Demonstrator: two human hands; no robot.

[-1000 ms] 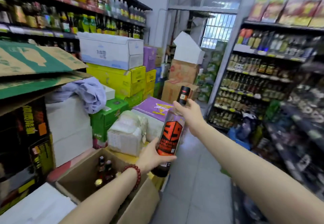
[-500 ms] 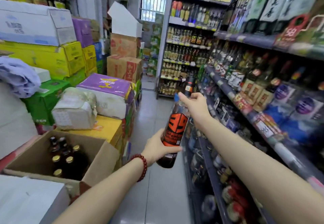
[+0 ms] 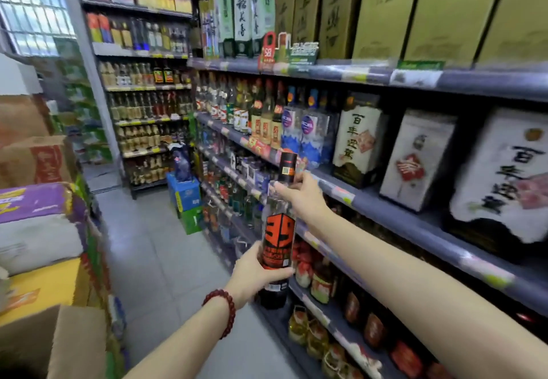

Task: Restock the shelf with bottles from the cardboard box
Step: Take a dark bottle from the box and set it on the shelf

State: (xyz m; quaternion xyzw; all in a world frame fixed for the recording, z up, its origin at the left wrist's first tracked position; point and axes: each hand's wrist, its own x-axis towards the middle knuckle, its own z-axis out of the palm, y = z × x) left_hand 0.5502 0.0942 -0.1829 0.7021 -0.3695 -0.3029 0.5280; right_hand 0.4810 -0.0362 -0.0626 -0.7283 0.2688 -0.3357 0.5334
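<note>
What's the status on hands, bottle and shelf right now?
Left hand grips the bottle low; right hand holds its neck. Bottle upright, off the shelf. Nothing blocking.

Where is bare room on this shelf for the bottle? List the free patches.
Free: the shelf strip in front of the white boxes, right of the right hand holding the bottle; the aisle floor. Crowded: the bottle row left of the boxes, and the jars below.

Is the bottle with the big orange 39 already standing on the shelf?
No, the bottle is in the air in front of the shelf, with the left hand gripping its body and the right hand its neck.
</note>
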